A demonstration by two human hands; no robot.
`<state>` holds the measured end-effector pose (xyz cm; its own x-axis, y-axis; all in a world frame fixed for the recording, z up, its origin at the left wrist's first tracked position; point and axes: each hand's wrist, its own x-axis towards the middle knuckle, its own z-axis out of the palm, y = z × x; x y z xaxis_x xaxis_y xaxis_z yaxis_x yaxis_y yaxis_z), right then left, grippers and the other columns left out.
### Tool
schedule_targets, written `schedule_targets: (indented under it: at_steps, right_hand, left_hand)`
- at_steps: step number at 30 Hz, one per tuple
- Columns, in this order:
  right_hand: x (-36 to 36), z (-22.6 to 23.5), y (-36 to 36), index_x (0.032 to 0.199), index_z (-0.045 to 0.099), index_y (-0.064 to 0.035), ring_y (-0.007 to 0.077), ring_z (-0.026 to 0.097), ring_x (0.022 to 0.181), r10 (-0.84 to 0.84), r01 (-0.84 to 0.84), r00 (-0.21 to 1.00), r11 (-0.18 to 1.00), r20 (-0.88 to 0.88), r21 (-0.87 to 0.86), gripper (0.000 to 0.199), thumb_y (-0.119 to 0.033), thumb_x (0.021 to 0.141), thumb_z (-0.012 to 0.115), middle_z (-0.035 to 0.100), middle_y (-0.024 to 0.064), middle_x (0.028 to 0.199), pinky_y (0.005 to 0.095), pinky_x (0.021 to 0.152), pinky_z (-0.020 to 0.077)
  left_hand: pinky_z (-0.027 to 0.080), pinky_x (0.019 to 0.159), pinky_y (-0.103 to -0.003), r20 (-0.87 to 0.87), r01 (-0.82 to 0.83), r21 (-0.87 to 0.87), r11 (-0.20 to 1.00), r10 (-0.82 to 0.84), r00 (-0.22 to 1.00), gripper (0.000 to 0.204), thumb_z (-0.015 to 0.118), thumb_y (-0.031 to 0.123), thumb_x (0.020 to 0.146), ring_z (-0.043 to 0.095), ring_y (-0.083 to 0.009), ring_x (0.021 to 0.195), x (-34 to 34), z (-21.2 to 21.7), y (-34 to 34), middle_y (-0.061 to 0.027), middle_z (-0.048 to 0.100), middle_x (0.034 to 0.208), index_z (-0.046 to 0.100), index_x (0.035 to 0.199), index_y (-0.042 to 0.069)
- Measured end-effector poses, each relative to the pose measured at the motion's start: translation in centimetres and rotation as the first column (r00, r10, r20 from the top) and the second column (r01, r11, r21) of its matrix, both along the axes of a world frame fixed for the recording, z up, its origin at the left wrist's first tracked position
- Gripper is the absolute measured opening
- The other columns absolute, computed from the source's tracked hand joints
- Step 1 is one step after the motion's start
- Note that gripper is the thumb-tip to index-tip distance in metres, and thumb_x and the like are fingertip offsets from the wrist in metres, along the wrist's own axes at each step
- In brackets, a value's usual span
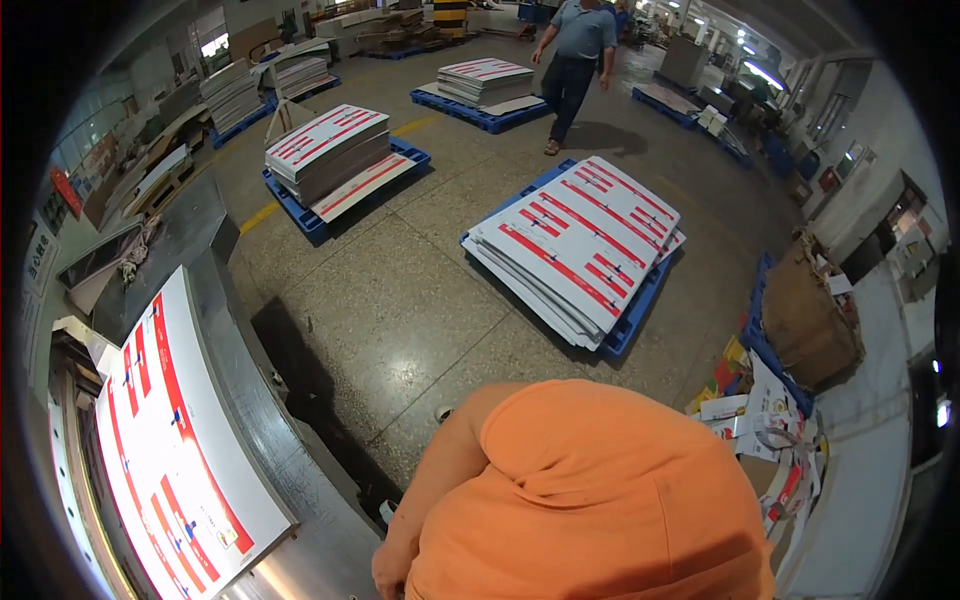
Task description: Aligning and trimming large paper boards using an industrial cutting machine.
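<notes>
My orange-sleeved left arm reaches down along my orange shirt. My left hand (pixel 392 572) sits at the bottom edge of the view, against the rim of a grey metal machine table (pixel 300 500). Its fingers look curled, but I cannot make out whether they hold anything. A large white printed sheet with red bars (pixel 180 450) lies flat on that table, just left of the hand. My right hand is hidden behind my body.
Stacks of white-and-red printed sheets rest on blue pallets in the middle of the floor (pixel 580 240), further left (pixel 330 150) and at the back (pixel 485 80). Another person (pixel 575 50) walks at the far end. A brown bale (pixel 805 320) and paper scraps (pixel 760 420) lie on the right.
</notes>
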<state>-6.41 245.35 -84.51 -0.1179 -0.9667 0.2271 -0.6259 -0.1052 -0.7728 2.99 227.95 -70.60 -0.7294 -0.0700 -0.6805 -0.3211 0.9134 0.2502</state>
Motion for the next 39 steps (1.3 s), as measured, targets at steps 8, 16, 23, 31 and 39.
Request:
schedule_targets:
  at_steps: [8,16,23,31,39]
  right_hand:
    - [-0.8,0.1,1.0,0.086,0.061,-0.0008,0.0335,0.061,0.084,0.114,-0.102,0.990,0.985,0.081,-0.139,0.035,-0.033,0.073,0.065,0.064,0.0158,0.090,0.0444,0.070,0.0478]
    - [0.9,3.6,5.0,0.101,0.062,-0.0003,0.0326,0.058,0.096,0.109,-0.114,0.989,0.992,0.102,0.044,0.036,-0.017,0.071,0.068,0.062,0.0145,0.105,0.0404,0.082,0.0466]
    - [1.3,6.6,7.2,0.115,0.057,0.0000,0.0301,0.046,0.117,0.178,-0.196,0.979,0.958,0.104,0.210,0.039,-0.022,0.083,0.061,0.049,0.0123,0.130,0.0391,0.096,0.0405]
    - [0.4,7.0,8.6,0.119,0.054,0.0009,0.0293,0.048,0.118,0.121,-0.157,0.976,0.966,0.179,0.204,0.042,-0.024,0.086,0.057,0.051,0.0138,0.129,0.0392,0.098,0.0391]
    - [-0.2,6.9,9.1,0.120,0.054,0.0005,0.0307,0.049,0.116,0.085,-0.129,0.965,0.977,0.248,0.169,0.041,-0.023,0.087,0.056,0.053,0.0156,0.126,0.0388,0.098,0.0386]
  left_hand:
    - [0.047,0.079,-0.039,-0.026,0.001,-0.059,0.998,-0.002,1.000,0.052,0.068,0.044,0.076,0.060,-0.0298,0.088,0.8,-0.8,-1.7,-0.0158,0.064,0.095,0.060,0.102,0.000]
    - [0.047,0.074,-0.043,-0.109,-0.343,-0.195,0.919,0.327,0.939,0.045,0.079,0.032,0.063,0.060,-0.0332,0.083,7.0,-3.1,-2.5,-0.0201,0.062,0.086,0.061,0.089,0.001]
    - [0.024,0.108,-0.042,-0.659,-0.229,0.125,0.965,0.253,0.709,0.098,0.073,0.040,0.072,0.019,-0.0362,0.136,0.5,-2.9,-0.6,-0.0242,0.018,0.146,0.016,0.143,0.004]
    - [0.010,0.104,-0.065,-0.913,-0.241,0.090,0.966,0.177,0.368,0.084,0.072,0.046,0.072,0.009,-0.0412,0.137,-12.5,-5.2,7.1,-0.0206,0.012,0.148,0.034,0.139,0.014]
    - [0.002,0.100,-0.070,-0.938,-0.257,-0.039,0.966,0.053,0.343,0.061,0.067,0.041,0.076,0.009,-0.0404,0.138,-15.2,-7.8,10.3,-0.0146,0.020,0.148,0.049,0.130,0.021]
